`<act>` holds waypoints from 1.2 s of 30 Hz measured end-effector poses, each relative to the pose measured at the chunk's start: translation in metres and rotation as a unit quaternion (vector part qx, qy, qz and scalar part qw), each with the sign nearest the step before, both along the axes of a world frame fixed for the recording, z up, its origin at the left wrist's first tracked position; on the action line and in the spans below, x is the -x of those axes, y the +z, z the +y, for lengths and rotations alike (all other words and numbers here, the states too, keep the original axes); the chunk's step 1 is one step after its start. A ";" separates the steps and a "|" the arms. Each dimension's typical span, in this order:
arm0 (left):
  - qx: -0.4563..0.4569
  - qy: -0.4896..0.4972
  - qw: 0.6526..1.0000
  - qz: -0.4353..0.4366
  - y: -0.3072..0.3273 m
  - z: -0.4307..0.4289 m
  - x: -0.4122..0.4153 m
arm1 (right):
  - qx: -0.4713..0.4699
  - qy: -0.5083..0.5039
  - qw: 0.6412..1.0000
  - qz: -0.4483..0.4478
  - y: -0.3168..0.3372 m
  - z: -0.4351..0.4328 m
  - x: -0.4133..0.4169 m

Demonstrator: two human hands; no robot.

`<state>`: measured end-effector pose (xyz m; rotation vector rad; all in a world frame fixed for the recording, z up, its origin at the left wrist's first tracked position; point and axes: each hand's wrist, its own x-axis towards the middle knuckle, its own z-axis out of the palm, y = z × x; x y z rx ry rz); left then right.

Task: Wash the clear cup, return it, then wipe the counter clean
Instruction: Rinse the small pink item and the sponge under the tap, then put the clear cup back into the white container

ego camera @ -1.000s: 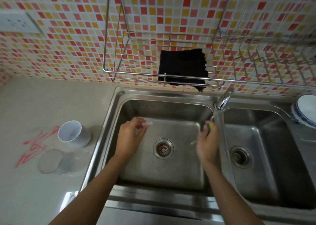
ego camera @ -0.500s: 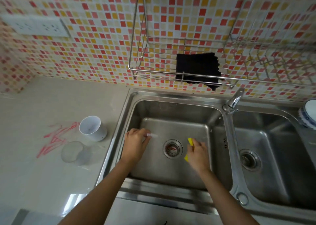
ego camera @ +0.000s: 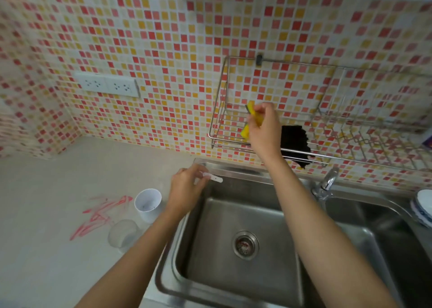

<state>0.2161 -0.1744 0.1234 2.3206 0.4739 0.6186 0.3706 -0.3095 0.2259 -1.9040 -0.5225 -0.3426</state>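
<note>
Clear cup (ego camera: 123, 235) stands on the counter (ego camera: 46, 249) just left of the sink (ego camera: 233, 291), beside a white cup (ego camera: 148, 205) and red smears (ego camera: 100, 214). Right hand (ego camera: 263, 127) pinches a yellow sponge (ego camera: 251, 120) at the wire rack (ego camera: 224, 134); left hand (ego camera: 187, 188) pinches a small pale strip (ego camera: 214, 178) over the sink rim. Judged best: lower the sponge flat onto the rack's bare left end, clear of the black cloth (ego camera: 295, 144); open counter lies leftward.
</note>
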 end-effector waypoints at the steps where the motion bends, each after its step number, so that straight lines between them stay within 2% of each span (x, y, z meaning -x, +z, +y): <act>1: 0.011 0.006 1.000 0.007 0.003 0.004 0.000 | 0.043 -0.003 0.999 0.017 0.000 0.009 -0.012; 4: 0.028 0.015 0.999 0.011 0.010 0.017 0.000 | 0.168 0.003 0.983 0.070 -0.009 0.030 -0.038; 9: 0.022 0.019 0.999 0.012 0.014 0.036 0.009 | 0.296 0.012 0.947 0.122 -0.026 0.043 -0.058; 12: 0.030 0.034 0.999 0.024 0.013 0.049 0.018 | 0.346 0.010 0.932 0.111 -0.031 0.043 -0.062; 15: 0.032 0.050 0.998 0.030 0.014 0.070 0.032 | 0.344 -0.014 0.936 0.078 -0.030 0.041 -0.053; 16: 0.022 0.055 0.998 0.034 0.014 0.080 0.038 | 0.342 -0.034 0.938 0.042 -0.029 0.040 -0.048; 18: -0.007 0.065 0.997 0.052 0.011 0.099 0.053 | 0.299 -0.070 0.949 -0.065 -0.031 0.039 -0.030; 20: -0.026 0.080 0.994 0.074 0.002 0.120 0.068 | 0.178 -0.075 0.972 -0.131 -0.039 0.043 0.002; 22: -0.040 0.091 0.990 0.098 -0.011 0.138 0.083 | 0.053 -0.071 0.985 -0.150 -0.057 0.050 0.040; 25: -0.037 0.091 0.986 0.132 -0.031 0.155 0.096 | -0.026 -0.042 0.989 -0.143 -0.101 0.069 0.095; 27: -0.028 0.075 0.985 0.153 -0.040 0.159 0.099 | -0.003 -0.006 0.993 -0.117 -0.135 0.084 0.124; 29: -0.029 0.053 0.984 0.167 -0.048 0.162 0.099 | 0.069 0.053 0.996 -0.033 -0.164 0.100 0.145; 31: -0.040 0.034 0.983 0.174 -0.054 0.165 0.097 | 0.169 0.131 0.973 0.083 -0.188 0.116 0.158; 33: -0.052 0.017 0.982 0.183 -0.060 0.169 0.095 | 0.229 0.199 0.937 0.172 -0.206 0.129 0.165; 36: -0.064 0.005 0.979 0.193 -0.067 0.173 0.092 | 0.208 0.235 0.922 0.227 -0.221 0.145 0.172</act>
